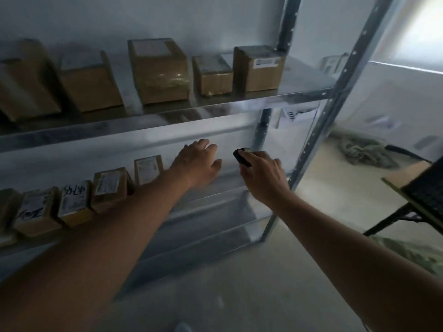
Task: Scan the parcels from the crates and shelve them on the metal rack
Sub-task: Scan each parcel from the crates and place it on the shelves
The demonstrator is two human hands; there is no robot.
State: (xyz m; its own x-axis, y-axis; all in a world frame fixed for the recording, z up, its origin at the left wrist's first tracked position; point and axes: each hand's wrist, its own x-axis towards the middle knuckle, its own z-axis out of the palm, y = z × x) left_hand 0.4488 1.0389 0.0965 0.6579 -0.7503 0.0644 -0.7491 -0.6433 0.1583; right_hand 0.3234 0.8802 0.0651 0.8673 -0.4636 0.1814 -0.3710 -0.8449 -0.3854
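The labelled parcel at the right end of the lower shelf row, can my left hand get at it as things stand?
Probably yes. The left hand is open, holds nothing and hovers just right of that parcel, with nothing between them.

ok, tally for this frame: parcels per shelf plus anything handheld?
Upper shelf parcels: 5, e.g. the rightmost box
Middle shelf parcels: at least 5, e.g. the rightmost labelled one
Scanner in right hand: 1
Left hand: 0
Total: 11
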